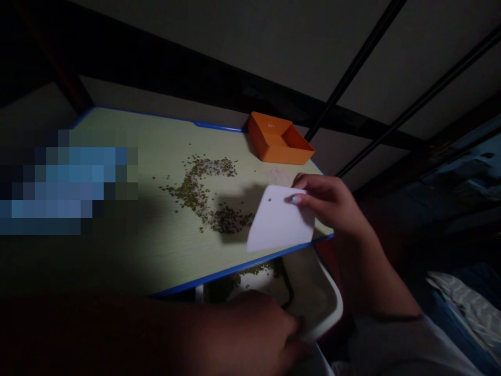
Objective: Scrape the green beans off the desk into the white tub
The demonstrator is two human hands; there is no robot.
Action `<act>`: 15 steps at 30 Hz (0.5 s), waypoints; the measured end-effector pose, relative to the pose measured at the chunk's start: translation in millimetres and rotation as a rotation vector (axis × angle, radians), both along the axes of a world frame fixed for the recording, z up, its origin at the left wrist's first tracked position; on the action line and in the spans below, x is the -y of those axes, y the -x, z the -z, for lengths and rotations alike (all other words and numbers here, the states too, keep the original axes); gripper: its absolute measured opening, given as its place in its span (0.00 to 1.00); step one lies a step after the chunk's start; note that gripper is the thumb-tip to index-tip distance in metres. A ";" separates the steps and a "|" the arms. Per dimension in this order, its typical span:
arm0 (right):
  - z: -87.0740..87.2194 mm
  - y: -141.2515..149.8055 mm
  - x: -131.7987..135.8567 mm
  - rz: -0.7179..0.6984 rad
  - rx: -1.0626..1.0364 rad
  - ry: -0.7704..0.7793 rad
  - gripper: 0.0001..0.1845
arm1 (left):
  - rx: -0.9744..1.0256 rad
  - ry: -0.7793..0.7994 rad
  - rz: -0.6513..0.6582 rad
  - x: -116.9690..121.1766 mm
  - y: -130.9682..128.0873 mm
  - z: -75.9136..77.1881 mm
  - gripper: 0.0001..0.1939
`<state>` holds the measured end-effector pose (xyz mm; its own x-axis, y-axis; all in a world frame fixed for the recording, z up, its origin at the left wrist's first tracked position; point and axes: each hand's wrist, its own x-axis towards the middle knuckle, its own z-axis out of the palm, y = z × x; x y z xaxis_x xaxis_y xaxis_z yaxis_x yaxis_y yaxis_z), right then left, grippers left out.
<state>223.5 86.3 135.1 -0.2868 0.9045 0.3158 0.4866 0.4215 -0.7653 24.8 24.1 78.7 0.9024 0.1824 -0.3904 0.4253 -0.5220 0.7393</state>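
Note:
A white flat plastic scraper [279, 219] with a small hole is pinched between the thumb and fingers of my right hand [326, 201]. It is held over the table's near edge, just right of a curved scatter of small green beans or seeds [191, 190] mixed with paler bits. Down at the bottom, my left hand [260, 326] is closed around the near rim of a white bin [332, 297], its fingertips partly hidden and dim. Inside the bin, under the table edge, lie more green seeds [225, 287] and a dark curved strip.
The pale green table [129, 245] has a blue edge. An orange open box [284, 143] stands at its back right corner, with a small patch of pale grains [277, 174] in front. A blurred blue patch covers the left side. Striped cloth [469, 308] lies at right.

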 end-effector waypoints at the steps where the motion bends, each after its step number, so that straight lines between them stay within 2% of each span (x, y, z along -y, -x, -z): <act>1: -3.6 -7.0 8.4 0.088 -0.023 -0.077 0.13 | -0.013 0.002 0.003 -0.5 -0.2 -1.0 0.24; 3: -9.0 -19.7 28.1 0.235 -0.048 -0.259 0.11 | -0.031 0.003 0.010 -1.1 -0.1 -2.7 0.23; 5: -10.6 -28.4 49.2 0.370 0.025 -0.351 0.09 | -0.042 0.000 0.011 -1.0 0.3 -3.5 0.23; 7: -7.7 -31.5 68.4 0.417 0.143 -0.431 0.05 | -0.052 0.008 -0.005 -0.4 0.9 -3.0 0.23; 9: -0.7 -29.2 83.7 0.354 0.308 -0.512 0.05 | -0.055 0.020 -0.023 0.4 1.4 -1.5 0.24; 12: 13.5 -18.1 98.9 0.172 0.521 -0.609 0.06 | -0.051 0.029 -0.039 0.7 1.3 1.1 0.23; 15: 26.2 -2.7 106.9 0.125 0.594 -0.658 0.15 | -0.024 0.013 -0.016 0.1 -0.2 3.4 0.20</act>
